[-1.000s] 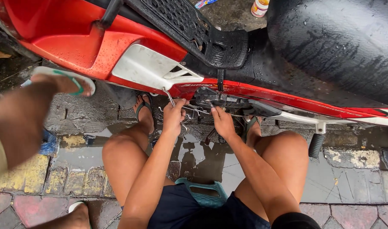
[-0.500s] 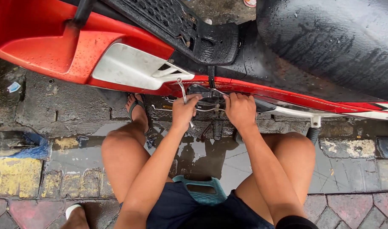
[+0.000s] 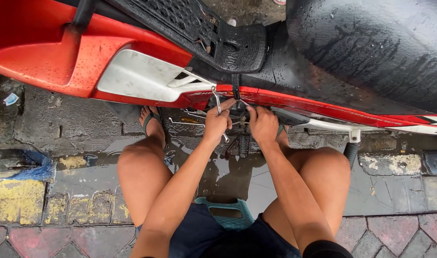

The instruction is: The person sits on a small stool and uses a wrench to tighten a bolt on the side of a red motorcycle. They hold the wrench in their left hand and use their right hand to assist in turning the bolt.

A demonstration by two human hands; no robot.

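Wrench (image 3: 218,106), slim and silvery, stands upright in left hand (image 3: 217,123).

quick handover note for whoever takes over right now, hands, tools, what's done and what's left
Left hand: closed around a metal wrench at the underside of the red motorcycle.
Right hand: fingers on the small parts beside it, under the frame; what it grips is hidden.
More metal tools lie on the wet pavement beneath.
Done: cannot tell.
Left: the fitting is in hand, wrench on it.
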